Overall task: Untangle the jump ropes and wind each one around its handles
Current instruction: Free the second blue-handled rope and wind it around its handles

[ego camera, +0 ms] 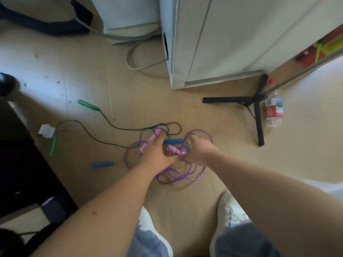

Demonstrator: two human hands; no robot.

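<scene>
A tangle of jump ropes lies on the tan floor in front of me. The purple rope [178, 176] loops around and below both hands. My left hand [156, 152] is closed around a pink handle [155, 137]. My right hand [199, 149] grips the purple rope beside a second pink handle [175, 150]. A blue handle [173, 141] lies between my hands, and another blue handle [102, 164] sits apart to the left. A dark green rope [118, 127] runs left to two green handles, one far [87, 105], one near [52, 145].
A white cabinet [213, 43] stands ahead, with a grey cable [133, 65] beside it. A black tripod base [258, 110] and a plastic bottle [273, 105] lie to the right. Dark furniture [22, 154] is at left, with a paper scrap [46, 130] nearby. My white shoes [230, 212] are below.
</scene>
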